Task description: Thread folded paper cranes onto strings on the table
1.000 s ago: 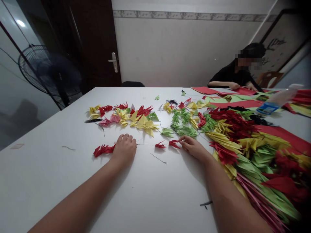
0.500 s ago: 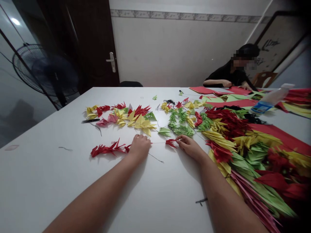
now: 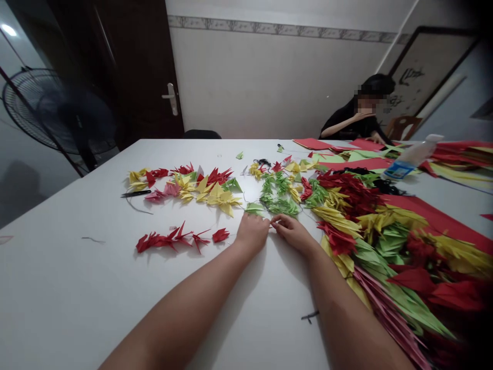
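Observation:
My left hand is closed near the middle of the white table. Close against its fingertips, my right hand has thumb and forefinger pinched together. A bit of red shows between the two hands; it is a red paper crane, mostly covered by the fingers. Left of my left hand lies a strand of red folded-paper cranes, with a single red crane at its near end. Beyond the hands are yellow, red and green crane strands and green cranes.
Thread snips lie at the left. A big heap of coloured paper cranes covers the right side. Behind it, a plastic bottle leans over. Across the table sits a person in black. A fan stands left.
My left hand has slid right to meet my right hand, covering the red crane that was visible between them. Another red crane now shows left of it. The person opposite has raised a hand.

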Demonstrator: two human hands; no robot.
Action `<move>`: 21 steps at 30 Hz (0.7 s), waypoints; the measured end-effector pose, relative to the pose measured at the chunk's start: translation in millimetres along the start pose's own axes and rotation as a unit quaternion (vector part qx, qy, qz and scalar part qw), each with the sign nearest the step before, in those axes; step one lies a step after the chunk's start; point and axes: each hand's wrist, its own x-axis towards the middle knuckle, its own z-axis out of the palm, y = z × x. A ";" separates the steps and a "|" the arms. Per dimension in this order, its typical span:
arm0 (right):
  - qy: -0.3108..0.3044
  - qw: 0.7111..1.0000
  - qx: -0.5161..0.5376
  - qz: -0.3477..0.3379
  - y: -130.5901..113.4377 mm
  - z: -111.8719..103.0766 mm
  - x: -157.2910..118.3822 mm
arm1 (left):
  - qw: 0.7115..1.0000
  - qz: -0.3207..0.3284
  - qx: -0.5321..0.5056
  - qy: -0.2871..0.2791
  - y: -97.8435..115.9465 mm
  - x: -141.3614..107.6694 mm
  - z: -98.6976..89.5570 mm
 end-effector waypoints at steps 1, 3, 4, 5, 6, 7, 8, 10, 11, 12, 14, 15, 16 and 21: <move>0.002 1.000 -0.007 0.005 -0.9 -0.2 -0.5 | 1.000 -0.002 0.006 -0.003 -4.3 -1.5 0.5; 0.007 1.000 -0.014 0.014 -2.7 -0.3 -1.3 | 1.000 -0.005 0.021 -0.007 -17.1 -9.7 -1.9; 0.010 1.000 -0.014 0.018 -3.5 -0.4 -1.6 | 1.000 -0.007 0.029 -0.009 -24.4 -15.6 -4.3; 0.013 1.000 -0.014 0.021 -4.1 -0.3 -1.9 | 0.999 -0.007 0.037 -0.009 -31.8 -22.1 -7.0; 0.014 1.000 -0.014 0.023 -4.7 -0.2 -2.1 | 0.999 -0.010 0.045 -0.009 -38.9 -28.8 -9.8; 0.015 0.999 -0.014 0.025 -5.3 -0.1 -2.3 | 0.998 -0.015 0.052 -0.009 -45.4 -35.4 -12.3; 0.016 0.999 -0.012 0.027 -6.0 0.0 -2.5 | 0.998 -0.019 0.059 -0.009 -51.2 -41.8 -14.2; 0.017 0.999 -0.010 0.034 -7.7 0.3 -3.0 | 0.997 -0.030 0.069 -0.008 -60.5 -53.4 -16.2; 0.019 0.999 -0.009 0.036 -8.7 0.4 -3.3 | 0.997 -0.035 0.073 -0.009 -64.0 -58.7 -16.2; 0.021 0.999 -0.008 0.037 -9.8 0.5 -3.6 | 0.996 -0.041 0.075 -0.009 -66.8 -63.6 -15.9; 0.026 0.999 -0.012 0.035 -12.0 0.5 -4.3 | 0.996 -0.048 0.076 -0.011 -71.2 -72.5 -14.6; 0.029 0.999 -0.015 0.032 -12.9 0.5 -4.6 | 0.996 -0.050 0.073 -0.011 -73.1 -76.4 -14.1; 0.031 0.999 -0.017 0.030 -13.7 0.5 -5.1 | 0.996 -0.048 0.069 -0.010 -74.9 -80.0 -13.9; 0.035 0.999 -0.010 0.031 -14.5 1.1 -7.3 | 0.997 -0.021 0.064 -0.022 -87.1 -90.9 -18.2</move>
